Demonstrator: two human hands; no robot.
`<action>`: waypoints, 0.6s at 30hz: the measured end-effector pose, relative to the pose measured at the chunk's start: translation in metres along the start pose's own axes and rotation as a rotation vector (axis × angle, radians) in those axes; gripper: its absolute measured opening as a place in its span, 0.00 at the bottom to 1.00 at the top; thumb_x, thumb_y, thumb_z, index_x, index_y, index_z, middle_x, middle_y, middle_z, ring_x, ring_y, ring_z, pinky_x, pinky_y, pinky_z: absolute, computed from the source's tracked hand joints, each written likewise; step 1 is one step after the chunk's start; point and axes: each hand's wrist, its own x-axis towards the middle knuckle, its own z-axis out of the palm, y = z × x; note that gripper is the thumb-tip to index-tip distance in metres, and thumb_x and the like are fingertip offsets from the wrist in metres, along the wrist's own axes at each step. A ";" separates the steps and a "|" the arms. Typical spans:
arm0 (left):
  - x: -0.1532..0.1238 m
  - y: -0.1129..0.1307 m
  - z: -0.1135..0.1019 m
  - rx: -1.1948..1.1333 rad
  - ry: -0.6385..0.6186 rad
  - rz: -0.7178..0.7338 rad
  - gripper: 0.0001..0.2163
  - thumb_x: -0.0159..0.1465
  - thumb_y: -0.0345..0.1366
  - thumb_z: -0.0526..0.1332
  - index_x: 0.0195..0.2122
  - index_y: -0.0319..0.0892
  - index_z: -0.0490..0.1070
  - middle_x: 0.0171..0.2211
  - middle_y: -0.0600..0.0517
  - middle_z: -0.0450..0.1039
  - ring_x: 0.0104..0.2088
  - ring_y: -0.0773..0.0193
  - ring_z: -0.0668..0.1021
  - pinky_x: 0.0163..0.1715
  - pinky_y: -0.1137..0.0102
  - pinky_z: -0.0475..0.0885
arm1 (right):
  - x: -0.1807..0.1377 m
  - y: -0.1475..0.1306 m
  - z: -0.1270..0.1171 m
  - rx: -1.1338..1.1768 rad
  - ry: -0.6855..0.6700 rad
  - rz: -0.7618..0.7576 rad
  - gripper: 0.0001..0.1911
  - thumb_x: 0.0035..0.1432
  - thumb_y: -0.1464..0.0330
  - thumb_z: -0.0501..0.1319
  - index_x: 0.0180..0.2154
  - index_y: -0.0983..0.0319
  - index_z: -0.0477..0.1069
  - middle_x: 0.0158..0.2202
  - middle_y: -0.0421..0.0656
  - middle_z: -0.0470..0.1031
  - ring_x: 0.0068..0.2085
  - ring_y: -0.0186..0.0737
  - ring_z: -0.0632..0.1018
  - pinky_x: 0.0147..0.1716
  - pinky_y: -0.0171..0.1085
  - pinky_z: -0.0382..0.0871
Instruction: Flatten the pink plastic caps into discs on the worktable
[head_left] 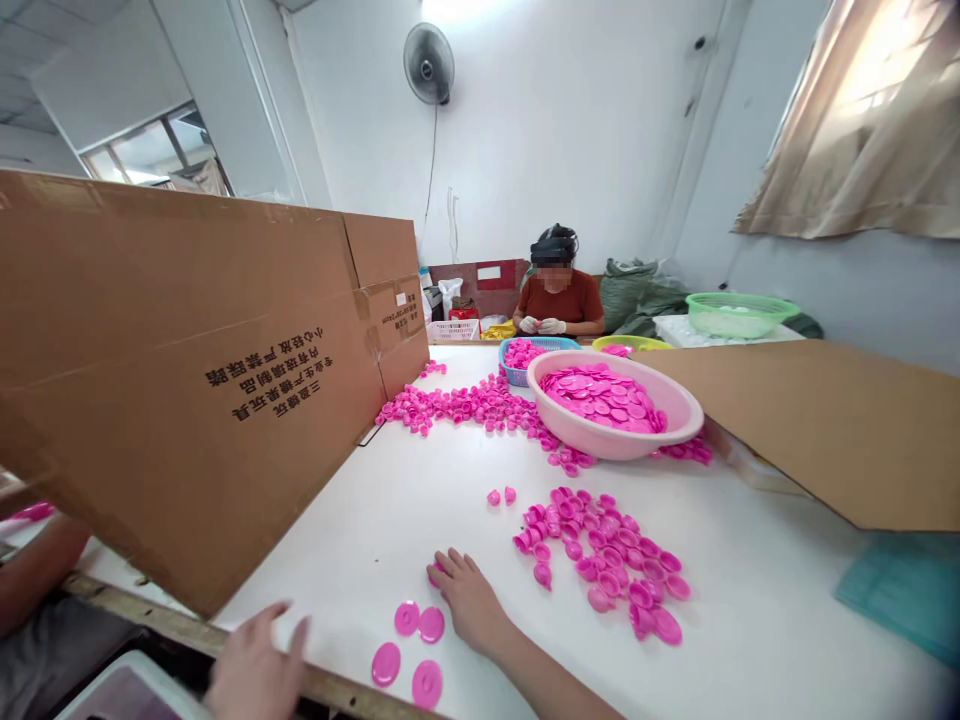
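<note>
My right hand (471, 603) rests low over the white table (330, 560), its fingers on a small pink plastic disc (434, 574) that they partly cover. Just in front of me lie several loose pink discs (427, 684), round and flat with a ring in the middle. My left hand (259, 668), blurred by motion, is over the table's near edge with its fingers apart and nothing visible in it. To the right of my right hand spreads a pile of pink cup-shaped pieces (607, 550). Two small pink pieces (501, 496) sit apart beyond my right hand.
A tall cardboard box (187, 360) walls off the left side. Farther back stand a pink basin (615, 445) full of discs and a blue basket (514, 375) of pink pieces, with more pieces scattered around. A cardboard flap (840, 430) juts in from the right. A co-worker (559, 300) sits opposite.
</note>
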 end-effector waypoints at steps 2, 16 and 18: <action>0.001 0.079 0.031 -0.165 -0.129 0.274 0.18 0.56 0.44 0.49 0.44 0.40 0.63 0.43 0.45 0.66 0.46 0.57 0.68 0.46 0.64 0.62 | -0.011 0.011 -0.004 -0.001 0.047 0.009 0.24 0.55 0.77 0.45 0.52 0.56 0.59 0.57 0.41 0.56 0.58 0.42 0.55 0.55 0.44 0.46; -0.001 0.257 0.125 -0.572 -0.502 0.617 0.14 0.61 0.36 0.44 0.43 0.42 0.65 0.40 0.49 0.68 0.40 0.65 0.69 0.42 0.71 0.62 | -0.073 0.036 -0.036 0.122 0.451 0.269 0.14 0.57 0.71 0.46 0.32 0.62 0.70 0.32 0.44 0.72 0.37 0.38 0.71 0.38 0.35 0.63; -0.009 0.235 0.118 -0.655 -0.534 0.594 0.14 0.60 0.39 0.47 0.43 0.44 0.65 0.39 0.50 0.68 0.39 0.66 0.69 0.40 0.71 0.62 | -0.071 0.041 -0.039 0.234 0.536 0.325 0.13 0.57 0.68 0.47 0.29 0.63 0.69 0.30 0.45 0.71 0.34 0.38 0.71 0.36 0.35 0.64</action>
